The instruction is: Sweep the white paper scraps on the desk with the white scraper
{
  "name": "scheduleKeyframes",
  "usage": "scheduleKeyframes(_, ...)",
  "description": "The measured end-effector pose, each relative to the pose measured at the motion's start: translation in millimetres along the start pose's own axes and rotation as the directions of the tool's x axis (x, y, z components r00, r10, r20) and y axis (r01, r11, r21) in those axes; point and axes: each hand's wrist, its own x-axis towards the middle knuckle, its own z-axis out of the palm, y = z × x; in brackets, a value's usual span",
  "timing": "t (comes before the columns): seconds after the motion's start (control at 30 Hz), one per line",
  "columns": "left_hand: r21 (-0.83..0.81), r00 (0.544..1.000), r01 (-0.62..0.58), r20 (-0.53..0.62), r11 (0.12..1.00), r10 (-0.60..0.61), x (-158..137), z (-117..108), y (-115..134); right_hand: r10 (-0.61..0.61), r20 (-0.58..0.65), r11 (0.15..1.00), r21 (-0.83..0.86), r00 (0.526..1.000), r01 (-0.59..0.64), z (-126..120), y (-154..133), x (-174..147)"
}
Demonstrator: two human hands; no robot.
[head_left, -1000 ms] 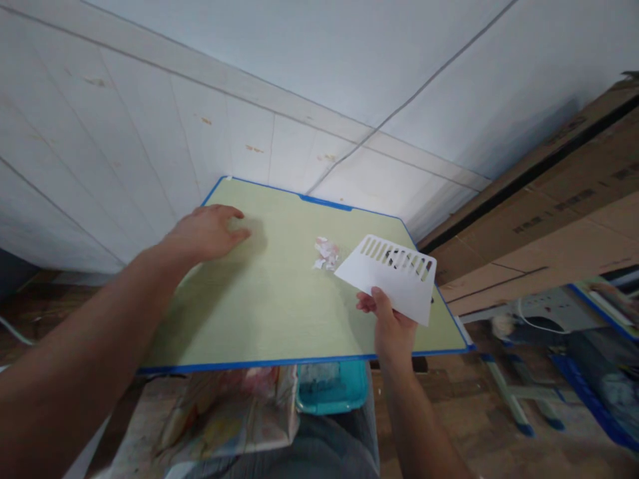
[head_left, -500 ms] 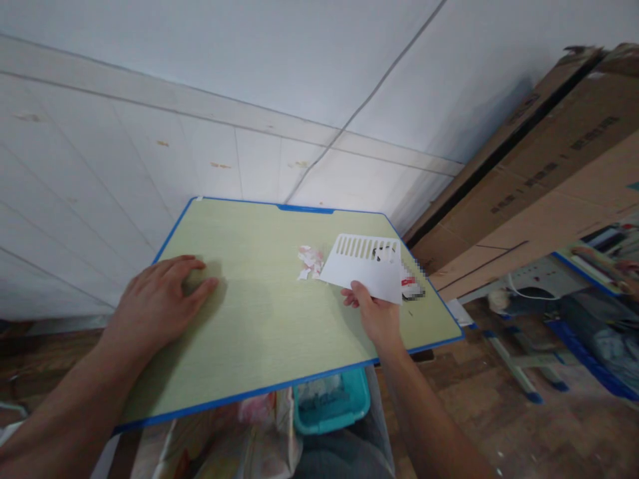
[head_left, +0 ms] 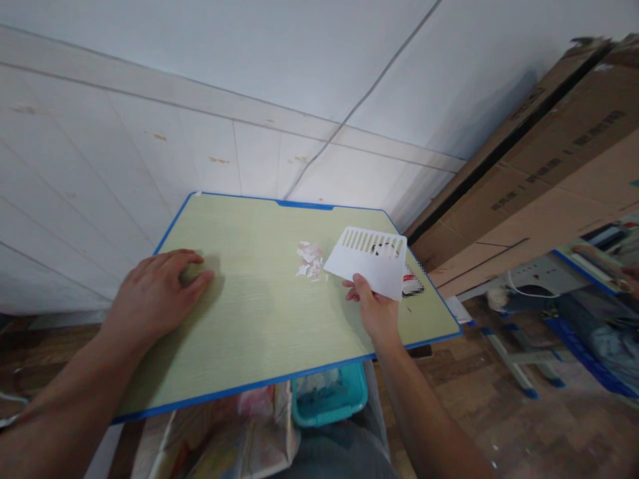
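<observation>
My right hand (head_left: 374, 306) grips a flat white plastic scraper (head_left: 369, 266) by its lower edge, thumb on top. A row of slots runs along the scraper's far side. To its left lies a small heap of torn white and pinkish paper scraps (head_left: 310, 259) on the pale green tabletop (head_left: 249, 306). My left hand (head_left: 160, 286) rests at the table's left side, fingers apart and holding nothing. Partly hidden behind the scraper is a white and red item (head_left: 412, 283) with a dark outline; its kind cannot be made out.
The table has a blue rim and stands against a white panelled wall (head_left: 190, 146). Tall cardboard boxes (head_left: 529, 173) lean at the right. Below the front edge are a turquoise basket (head_left: 329, 416) and a bag (head_left: 269, 439). Another desk (head_left: 589, 266) stands far right.
The scraper in my right hand has moved slightly right and away from the paper scraps, leaving a small gap. My left hand stays in place on the table.
</observation>
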Motion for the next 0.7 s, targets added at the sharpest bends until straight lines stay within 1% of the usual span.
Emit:
scheduleKeyframes(0.07,0.010,1.000,-0.005,0.004,1.000,0.005,0,-1,1,0.003,-0.020,0.999,0.040,1.000,-0.002,1,-1,-1)
scheduleKeyframes(0.13,0.027,1.000,-0.004,0.004,1.000,0.004,0,-2,4,0.017,0.019,0.998,0.052,1.000,-0.018,1,-3,-2)
scheduleKeyframes(0.23,0.072,1.000,-0.002,0.020,0.997,0.000,-2,-5,9,0.039,0.088,0.999,0.024,0.995,-0.041,0,-8,-6)
scheduleKeyframes(0.37,0.129,0.994,-0.067,0.097,0.989,0.054,-1,-13,20,0.036,0.135,0.999,0.022,0.990,-0.040,-2,-12,-10)
scheduleKeyframes(0.47,0.128,0.987,-0.094,0.142,0.987,0.075,14,-20,31,0.025,0.157,0.998,0.051,0.987,-0.034,-4,-13,-12)
scheduleKeyframes(0.57,0.108,0.988,-0.090,0.137,0.990,0.075,40,-22,46,0.033,0.146,0.998,0.048,0.989,-0.040,-5,-13,-14)
scheduleKeyframes(0.6,0.102,0.986,-0.098,0.146,0.990,0.082,49,-21,50,0.034,0.144,0.998,0.039,0.989,-0.040,-5,-13,-14)
scheduleKeyframes(0.63,0.102,0.987,-0.078,0.151,0.992,0.062,56,-20,55,0.032,0.148,0.999,0.024,0.988,-0.036,-5,-13,-15)
scheduleKeyframes(0.7,0.077,0.990,-0.059,0.130,0.995,0.048,67,-13,60,0.022,0.165,1.000,-0.005,0.986,-0.022,-5,-13,-17)
